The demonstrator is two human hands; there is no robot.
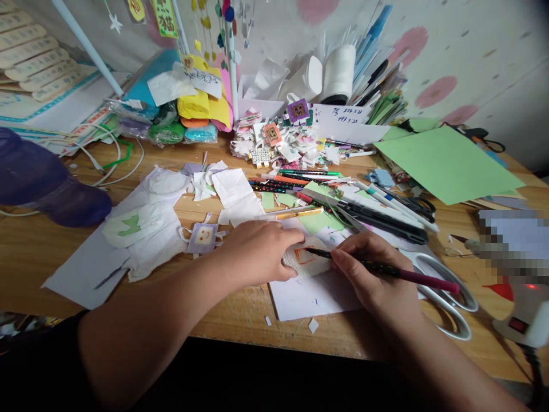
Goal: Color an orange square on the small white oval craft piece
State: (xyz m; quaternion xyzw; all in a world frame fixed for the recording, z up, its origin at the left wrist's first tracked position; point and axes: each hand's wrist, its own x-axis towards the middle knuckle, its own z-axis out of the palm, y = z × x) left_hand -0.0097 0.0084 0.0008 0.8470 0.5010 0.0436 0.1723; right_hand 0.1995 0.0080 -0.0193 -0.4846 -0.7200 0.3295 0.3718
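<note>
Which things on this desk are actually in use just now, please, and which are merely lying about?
In use: small card, pinned by left hand; pen, in right hand; white sheet beneath.
Lying about: scissors, green paper, glue gun, loose pens.

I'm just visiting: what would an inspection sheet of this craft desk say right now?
Surface: wooden desk, mostly covered.
Job's things: small white paper piece with orange outline on a white sheet; dark pen with pink end, tip on the piece.
Clutter: pile of paper scraps, loose coloured pens, grey-handled scissors, green paper sheet, white glue gun.
Hands: left hand presses the piece down; right hand grips the pen.
Cables: white cables looped at far left.
Surroundings: pink-spotted wall behind.
</note>
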